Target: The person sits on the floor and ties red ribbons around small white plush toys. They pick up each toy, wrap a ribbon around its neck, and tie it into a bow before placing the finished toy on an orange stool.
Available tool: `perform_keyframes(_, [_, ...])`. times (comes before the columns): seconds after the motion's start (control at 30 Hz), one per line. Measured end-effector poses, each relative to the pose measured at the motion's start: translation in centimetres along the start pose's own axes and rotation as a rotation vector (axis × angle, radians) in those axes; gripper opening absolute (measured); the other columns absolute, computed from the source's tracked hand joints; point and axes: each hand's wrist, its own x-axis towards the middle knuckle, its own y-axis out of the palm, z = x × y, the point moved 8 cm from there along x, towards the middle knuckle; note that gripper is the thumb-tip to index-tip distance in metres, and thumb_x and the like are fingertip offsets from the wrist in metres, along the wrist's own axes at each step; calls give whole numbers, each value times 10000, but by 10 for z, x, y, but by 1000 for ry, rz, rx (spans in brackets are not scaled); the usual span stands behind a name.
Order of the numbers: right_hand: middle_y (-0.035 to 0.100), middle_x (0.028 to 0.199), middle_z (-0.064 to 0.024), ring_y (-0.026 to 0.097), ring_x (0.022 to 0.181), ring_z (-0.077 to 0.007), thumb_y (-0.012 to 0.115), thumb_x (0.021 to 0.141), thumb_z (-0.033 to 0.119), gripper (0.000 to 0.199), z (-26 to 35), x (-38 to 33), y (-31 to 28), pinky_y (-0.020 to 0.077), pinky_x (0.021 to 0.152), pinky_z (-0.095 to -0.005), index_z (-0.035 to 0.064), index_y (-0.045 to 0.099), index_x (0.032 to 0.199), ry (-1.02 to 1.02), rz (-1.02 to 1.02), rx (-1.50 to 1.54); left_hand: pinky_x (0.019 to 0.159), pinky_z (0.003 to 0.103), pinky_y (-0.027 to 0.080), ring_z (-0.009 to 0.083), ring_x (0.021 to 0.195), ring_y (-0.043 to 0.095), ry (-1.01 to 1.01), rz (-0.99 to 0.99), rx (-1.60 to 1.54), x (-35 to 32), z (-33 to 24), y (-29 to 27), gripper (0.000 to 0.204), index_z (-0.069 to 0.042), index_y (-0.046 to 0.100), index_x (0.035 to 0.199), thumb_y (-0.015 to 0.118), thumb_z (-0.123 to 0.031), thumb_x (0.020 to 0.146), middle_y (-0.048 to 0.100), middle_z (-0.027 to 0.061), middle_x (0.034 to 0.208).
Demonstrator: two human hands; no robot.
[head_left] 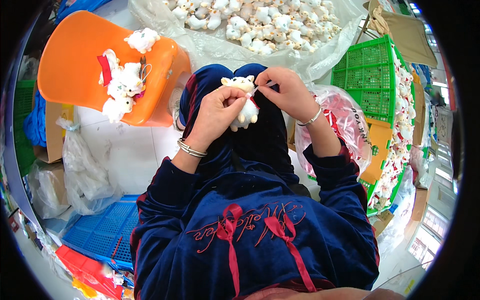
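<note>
A small white plush animal toy [246, 111] with a cream head lies belly up over my dark-trousered knees. Its head points away from me, and something red shows at its neck. My left hand [219, 111] is closed on the toy's left side, thumb and forefinger pinched near the neck. On the other side my right hand [286, 91] is closed in a pinch on a thin white ribbon [258, 90]. That ribbon runs to the toy's neck, by the left fingertips. The left fingers partly cover the toy's body.
An orange chair [75, 65] at left bears several plush toys [125, 80] and a small cutting tool. Ahead, a clear plastic sheet [320, 65] holds a heap of plush toys [270, 25]. Green crates [362, 75] and a bag of red-and-white pieces [337, 125] stand at right.
</note>
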Motion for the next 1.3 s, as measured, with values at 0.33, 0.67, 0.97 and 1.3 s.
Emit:
perform_keyframes(0.33, [610, 899, -86, 610, 780, -188, 720, 871, 33, 99, 8, -15, 19, 496, 709, -286, 0, 646, 928, 97, -1, 220, 708, 188, 467, 24, 778, 567, 42, -3, 25, 1, 3, 0, 148, -10, 720, 1054, 709, -121, 957, 681, -26, 904])
perform_keyframes(0.67, [639, 888, -21, 600, 832, -102, 688, 946, 95, 128, -13, -31, 39, 496, 755, -265, -19, 704, 1003, 343, 134, 532, 666, 211, 481, 43, 734, 575, 89, -34, 54, 0, -3, -1, 152, 2, 724, 1023, 710, -126, 941, 669, -4, 860])
perform_keyframes(0.97, [646, 856, 28, 574, 771, -27, 757, 923, 116, 150, -28, -24, 51, 475, 682, -189, 9, 658, 956, 485, 202, 541, 662, 227, 509, 56, 741, 605, 94, -29, 44, 0, -3, -1, 166, 9, 726, 1021, 702, -132, 938, 669, 17, 883])
perform_keyframes(1.3, [649, 833, -19, 616, 760, -103, 740, 891, 49, 67, -6, -18, 31, 506, 691, -272, 19, 691, 926, 288, 24, 490, 637, 216, 491, 47, 711, 583, 135, 35, 134, 1, -8, -2, 164, 6, 733, 1020, 706, -138, 945, 647, 2, 870])
